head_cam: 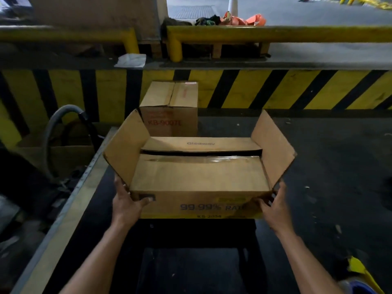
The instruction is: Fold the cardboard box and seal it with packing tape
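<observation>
Head view: the open brown cardboard box (197,177) sits at centre on a dark table (191,262), its 2 end flaps splayed toward 10 and 2 o'clock. Those flaps could spring back and leave the seam gaping. The left hand (127,201) and right hand (273,205) each clasp a near corner, thumbs on the front panel.

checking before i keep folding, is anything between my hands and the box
Nothing visible. The left hand and right hand already grip the box at its near corners; its two side flaps stand open.
</observation>
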`<state>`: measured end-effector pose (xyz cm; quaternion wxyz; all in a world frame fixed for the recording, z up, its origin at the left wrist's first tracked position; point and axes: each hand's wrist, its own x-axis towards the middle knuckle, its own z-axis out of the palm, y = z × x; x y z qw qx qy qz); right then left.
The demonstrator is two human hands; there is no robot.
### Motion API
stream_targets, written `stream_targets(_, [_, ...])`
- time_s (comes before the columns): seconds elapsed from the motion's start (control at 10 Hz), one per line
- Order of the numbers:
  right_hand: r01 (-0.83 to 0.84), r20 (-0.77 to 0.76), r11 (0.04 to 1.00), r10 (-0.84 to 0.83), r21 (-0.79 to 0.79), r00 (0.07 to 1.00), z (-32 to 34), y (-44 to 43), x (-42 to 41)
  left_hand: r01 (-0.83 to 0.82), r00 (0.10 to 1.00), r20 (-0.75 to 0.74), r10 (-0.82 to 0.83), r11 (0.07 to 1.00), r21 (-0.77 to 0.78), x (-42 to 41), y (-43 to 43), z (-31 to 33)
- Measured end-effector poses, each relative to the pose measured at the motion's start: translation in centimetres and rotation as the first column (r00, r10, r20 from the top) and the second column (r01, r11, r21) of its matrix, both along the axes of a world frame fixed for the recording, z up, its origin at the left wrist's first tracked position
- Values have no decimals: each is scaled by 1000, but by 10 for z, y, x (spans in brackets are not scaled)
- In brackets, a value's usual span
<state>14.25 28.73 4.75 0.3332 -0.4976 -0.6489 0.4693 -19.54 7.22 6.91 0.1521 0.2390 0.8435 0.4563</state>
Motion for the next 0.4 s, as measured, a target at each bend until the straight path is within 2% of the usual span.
stream_targets(0.1, [10,32,999,-8,-49,999,-19,-7,5,-44,997,69,44,999,-2,4,-12,-18])
stream_targets(0.2, [35,106,997,-28,-65,994,-27,-6,8,-64,995,72,62,998,20,10,-11,-28])
stream_targets(0.4, [69,105,995,-61,-75,993,-27,-26,20,-128,986,114,119,989,75,23,-20,-33])
